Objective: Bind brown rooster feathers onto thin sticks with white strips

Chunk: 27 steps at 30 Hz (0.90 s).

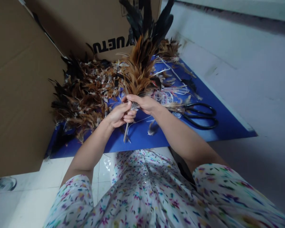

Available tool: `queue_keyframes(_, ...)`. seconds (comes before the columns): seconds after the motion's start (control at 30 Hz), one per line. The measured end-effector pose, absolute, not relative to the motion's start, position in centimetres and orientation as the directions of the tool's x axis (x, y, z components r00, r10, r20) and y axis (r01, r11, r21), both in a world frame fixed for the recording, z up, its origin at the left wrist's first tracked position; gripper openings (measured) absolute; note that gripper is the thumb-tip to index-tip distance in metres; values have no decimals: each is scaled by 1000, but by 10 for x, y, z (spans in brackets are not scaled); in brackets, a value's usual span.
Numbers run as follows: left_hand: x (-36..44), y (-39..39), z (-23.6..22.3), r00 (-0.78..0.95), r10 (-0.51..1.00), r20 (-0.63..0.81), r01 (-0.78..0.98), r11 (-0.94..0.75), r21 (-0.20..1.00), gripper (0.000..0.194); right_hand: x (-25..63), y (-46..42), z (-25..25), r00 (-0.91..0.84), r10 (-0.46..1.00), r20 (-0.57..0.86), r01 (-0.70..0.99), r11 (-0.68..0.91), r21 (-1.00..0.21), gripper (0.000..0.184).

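A bundle of brown and black feathers (141, 60) stands upright in front of me, its quill ends gathered at the bottom. My left hand (118, 114) is closed around the base of the bundle, and a thin stem hangs below it. My right hand (144, 104) pinches the same base from the right, fingers pressed together. Both hands meet above a blue mat (218, 126).
A heap of loose brown and black feathers (80, 95) lies on the mat's left side. Black scissors (199, 115) and white strips (168, 93) lie to the right. Cardboard boxes (16, 79) stand at left and behind. A white wall rises at right.
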<state>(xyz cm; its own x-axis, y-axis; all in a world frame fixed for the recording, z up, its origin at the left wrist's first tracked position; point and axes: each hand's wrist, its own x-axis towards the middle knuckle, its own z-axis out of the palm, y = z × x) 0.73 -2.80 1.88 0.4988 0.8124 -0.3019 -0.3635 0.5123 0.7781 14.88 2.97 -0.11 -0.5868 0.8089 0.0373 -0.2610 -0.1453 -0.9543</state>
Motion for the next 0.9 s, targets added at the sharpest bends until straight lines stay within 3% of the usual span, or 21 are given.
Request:
queue_keyframes(0.47, 9, -27, 16, 522, 804, -285, -317, 493, 810, 25, 151, 29, -1, -634, 773, 23, -256, -181, -950, 39)
queue_keyframes(0.67, 9, -24, 16, 455, 830, -323, -349, 499, 793, 32, 141, 30, -5, -514, 856, 62, -274, -96, -957, 40)
queue_keyframes(0.8, 3, -20, 22, 349, 885, -307, -393, 436, 810, 28, 154, 33, 4, -520, 853, 45, -112, -16, -994, 42)
queue_keyframes(0.9, -9, -13, 29, 240, 926, -290, -463, 372, 804, 30, 173, 36, 15, -404, 911, 80, 51, 110, -993, 31)
